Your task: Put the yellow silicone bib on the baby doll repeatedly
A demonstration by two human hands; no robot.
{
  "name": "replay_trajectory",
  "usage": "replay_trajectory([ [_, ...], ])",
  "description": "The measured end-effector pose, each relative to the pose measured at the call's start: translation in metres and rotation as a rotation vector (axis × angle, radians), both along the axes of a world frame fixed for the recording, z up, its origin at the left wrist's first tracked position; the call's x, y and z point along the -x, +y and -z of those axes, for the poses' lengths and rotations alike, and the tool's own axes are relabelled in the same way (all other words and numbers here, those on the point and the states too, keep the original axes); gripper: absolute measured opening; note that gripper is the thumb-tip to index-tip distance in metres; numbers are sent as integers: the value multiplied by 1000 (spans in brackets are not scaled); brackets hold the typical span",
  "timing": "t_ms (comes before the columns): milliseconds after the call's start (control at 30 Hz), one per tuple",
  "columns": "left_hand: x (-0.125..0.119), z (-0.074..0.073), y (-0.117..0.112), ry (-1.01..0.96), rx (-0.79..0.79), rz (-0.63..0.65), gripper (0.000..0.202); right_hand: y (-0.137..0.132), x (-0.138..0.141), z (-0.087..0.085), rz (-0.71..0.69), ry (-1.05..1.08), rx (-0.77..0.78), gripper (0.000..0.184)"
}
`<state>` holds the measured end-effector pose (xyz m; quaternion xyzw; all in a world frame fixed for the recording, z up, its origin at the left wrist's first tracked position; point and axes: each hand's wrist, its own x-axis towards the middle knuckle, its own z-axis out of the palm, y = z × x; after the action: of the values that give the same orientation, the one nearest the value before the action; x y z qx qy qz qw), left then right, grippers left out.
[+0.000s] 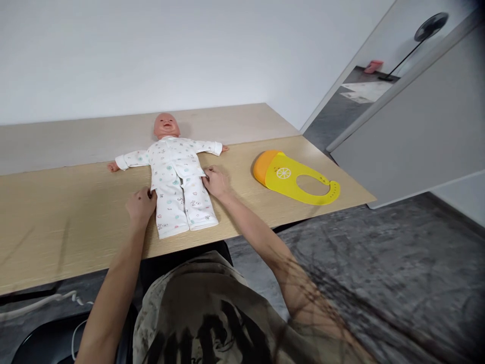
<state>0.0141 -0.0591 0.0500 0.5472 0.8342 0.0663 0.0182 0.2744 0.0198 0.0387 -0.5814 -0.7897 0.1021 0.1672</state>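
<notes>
A: What was behind it all?
B: A plain white wall [151,50], with a pale wooden tabletop [76,217] running along it and a fan [431,28] standing off to the far right.

A: And where was the doll?
B: The doll [175,164] lay face up on the tabletop, between the person's hands. Its head pointed at the wall and its trouser hems at the near edge. The long axis ran away from the person, slanting a little, so the head lay slightly left of the legs. Both arms stretched out sideways.

A: Dressed?
B: Yes, in a white printed top [175,152] and matching trousers [171,207].

A: How were the hands?
B: The left hand [141,208] was curled nearly closed against the clothing at the left hip. The right hand [216,182] was bent inward, less tightly, its fingers at the top's hem on the other side. The fingertips were partly hidden, so I couldn't tell whether either had cloth pinched.

A: Anything else there?
B: A yellow bib [276,177] with an orange pocket lay to the right, apart from the doll, its neck opening pointing away from it.
</notes>
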Motion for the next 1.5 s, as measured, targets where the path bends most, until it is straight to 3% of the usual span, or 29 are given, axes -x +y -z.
replay_trajectory([
  [367,0,-2,-1,-5,27,-3,37,5,3,6,30,-8,-31,41],
  [1133,1,-2,0,-48,0,-3,36,8,6,4,-62,-77,-27,60],
  [1300,1,4,1,-109,-117,33,38,15,3,9,-83,-71,-20,64],
  [1500,2,15,6,-38,-228,136,48,15,2,9,-88,-73,-19,60],
])
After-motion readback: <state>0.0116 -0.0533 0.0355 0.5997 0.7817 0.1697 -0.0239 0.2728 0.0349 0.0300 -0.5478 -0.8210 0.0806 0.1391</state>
